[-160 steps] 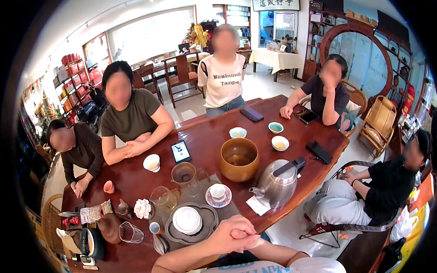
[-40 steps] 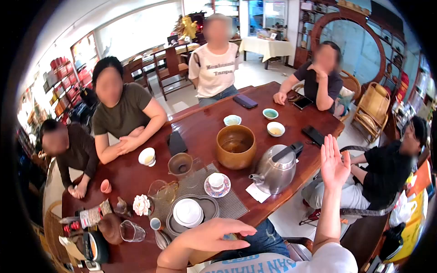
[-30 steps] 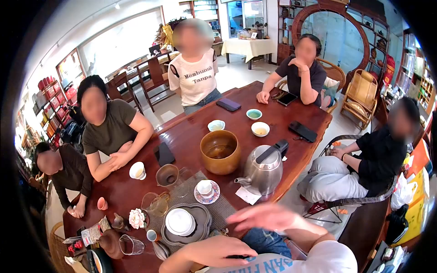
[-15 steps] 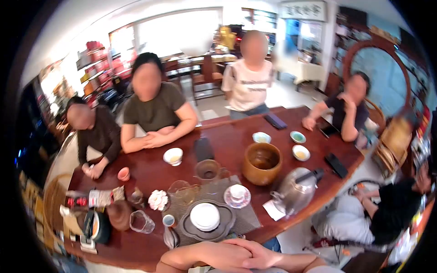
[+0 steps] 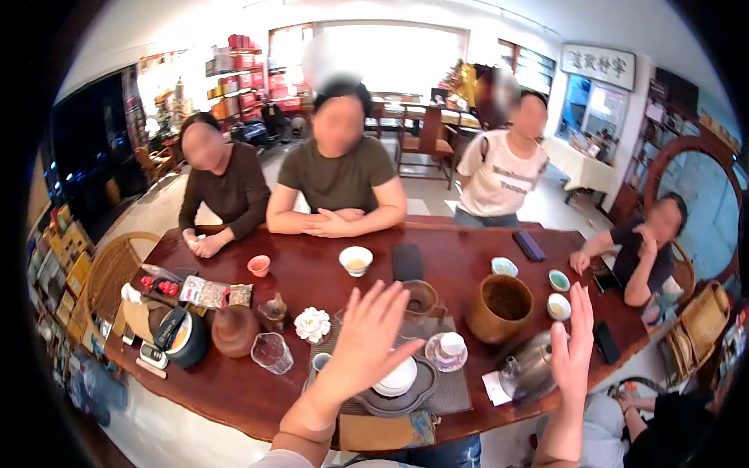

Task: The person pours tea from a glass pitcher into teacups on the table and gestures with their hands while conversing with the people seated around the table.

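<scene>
Both hands are raised over the near side of a dark red wooden table [image 5: 211, 390], fingers spread and holding nothing. My left hand [image 5: 367, 343] hovers above a white lidded bowl [image 5: 396, 379] on a dark scalloped tray [image 5: 421, 390], hiding part of it. Just right of that tray stands a small white cup [image 5: 452, 343] on a patterned saucer. My right hand [image 5: 573, 343] is held up edge-on in front of a steel kettle [image 5: 527, 370], covering its handle side. A wooden bowl [image 5: 499, 310] sits beyond, between the two hands.
Three people face me across the table, and another sits at its right end [image 5: 655, 242]. To the left are a glass pitcher [image 5: 271, 353], a clay pot [image 5: 234, 331], a white flower [image 5: 312, 324] and snack packets [image 5: 204, 292]. Small cups and phones lie farther across.
My hands were clasped together at the table's near edge; they have come apart and risen, open, over the table. The view has turned left.
</scene>
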{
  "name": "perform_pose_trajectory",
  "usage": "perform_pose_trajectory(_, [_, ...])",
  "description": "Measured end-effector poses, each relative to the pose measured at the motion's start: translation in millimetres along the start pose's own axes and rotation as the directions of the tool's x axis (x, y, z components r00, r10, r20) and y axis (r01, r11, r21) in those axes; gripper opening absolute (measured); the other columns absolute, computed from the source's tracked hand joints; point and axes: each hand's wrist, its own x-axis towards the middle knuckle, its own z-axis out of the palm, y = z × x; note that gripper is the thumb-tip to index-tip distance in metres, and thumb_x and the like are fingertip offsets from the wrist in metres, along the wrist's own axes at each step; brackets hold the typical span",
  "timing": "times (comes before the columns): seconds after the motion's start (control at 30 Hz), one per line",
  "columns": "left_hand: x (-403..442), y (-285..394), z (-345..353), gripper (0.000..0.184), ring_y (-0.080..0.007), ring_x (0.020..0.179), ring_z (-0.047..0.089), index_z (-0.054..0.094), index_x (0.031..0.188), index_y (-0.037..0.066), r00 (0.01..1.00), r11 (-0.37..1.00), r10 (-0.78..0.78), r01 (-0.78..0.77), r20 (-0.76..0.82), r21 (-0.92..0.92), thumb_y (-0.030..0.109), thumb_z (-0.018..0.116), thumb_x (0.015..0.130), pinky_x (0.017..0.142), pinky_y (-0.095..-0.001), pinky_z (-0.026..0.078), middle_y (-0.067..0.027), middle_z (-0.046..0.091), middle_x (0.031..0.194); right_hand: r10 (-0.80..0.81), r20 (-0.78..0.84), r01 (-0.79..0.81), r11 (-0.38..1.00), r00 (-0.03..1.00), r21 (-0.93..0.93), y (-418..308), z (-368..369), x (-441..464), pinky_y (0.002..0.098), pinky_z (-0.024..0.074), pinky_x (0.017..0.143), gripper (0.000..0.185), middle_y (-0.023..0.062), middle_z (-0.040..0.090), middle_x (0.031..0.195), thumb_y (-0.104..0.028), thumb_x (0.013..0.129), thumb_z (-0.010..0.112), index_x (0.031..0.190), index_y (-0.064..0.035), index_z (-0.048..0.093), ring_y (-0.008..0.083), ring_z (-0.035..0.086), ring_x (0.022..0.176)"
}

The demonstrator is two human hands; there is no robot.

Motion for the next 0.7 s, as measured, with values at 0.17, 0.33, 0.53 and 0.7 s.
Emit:
perform_pose_trajectory(0.17, [4.4, 9.6, 2.5, 0.069, -0.038, 0.128, 0.038, 0.044, 0.131, 0.001, 0.995, 1.0, 0.004, -0.004, 0.099, 0.003, 0.033, 0.071, 0.076, 0.107, -0.0544, 0.025, -0.0186, 0.045, 0.134, 0.119, -0.028, -0.121, 0.99, 0.992, -0.072, 16.5, -13.8, -24.3, 0.0422, 0.0224, 0.11, 0.054, 0.0199, 0.039, 0.14, -0.015, 0.087, 0.054, 0.135, 0.0028, 0.04, 0.0358, 0.029, 0.135])
perform_pose_trajectory(0.33, [6.6, 14.8, 9.3, 0.066, -0.0382, 0.126, 0.039, 0.049, 0.127, 0.001, 0.994, 1.0, 0.02, -0.019, 0.11, -0.003, 0.035, 0.072, 0.075, 0.106, -0.0546, 0.025, -0.0175, 0.047, 0.132, 0.233, -0.106, -0.245, 0.962, 0.967, -0.121, 41.8, -30.0, -43.2, 0.0416, 0.0232, 0.11, 0.052, 0.0203, 0.041, 0.139, -0.018, 0.09, 0.054, 0.135, 0.0034, 0.04, 0.0347, 0.029, 0.135])
perform_pose_trajectory(0.53, [7.2, 18.2, 9.1, 0.068, -0.0383, 0.128, 0.038, 0.049, 0.127, 0.001, 0.986, 0.997, 0.033, -0.022, 0.161, -0.068, 0.031, 0.075, 0.071, 0.107, -0.0521, 0.026, -0.018, 0.046, 0.134, 0.269, -0.114, -0.283, 0.95, 0.956, -0.134, 47.4, -39.0, -64.8, 0.0423, 0.0275, 0.108, 0.047, 0.0206, 0.046, 0.134, -0.019, 0.089, 0.056, 0.129, 0.0017, 0.047, 0.0361, 0.035, 0.132])
perform_pose_trajectory(0.7, [6.4, 26.6, 10.0, 0.061, -0.0403, 0.126, 0.041, 0.055, 0.121, 0.002, 0.932, 0.935, 0.237, -0.143, 0.273, -0.324, 0.03, 0.076, 0.07, 0.103, -0.0503, 0.033, -0.0191, 0.049, 0.13, 0.311, -0.104, -0.319, 0.945, 0.945, -0.075, 38.9, -41.2, -79.4, 0.0431, 0.0307, 0.106, 0.045, 0.0203, 0.051, 0.128, -0.017, 0.086, 0.06, 0.126, 0.0024, 0.05, 0.0372, 0.04, 0.127])
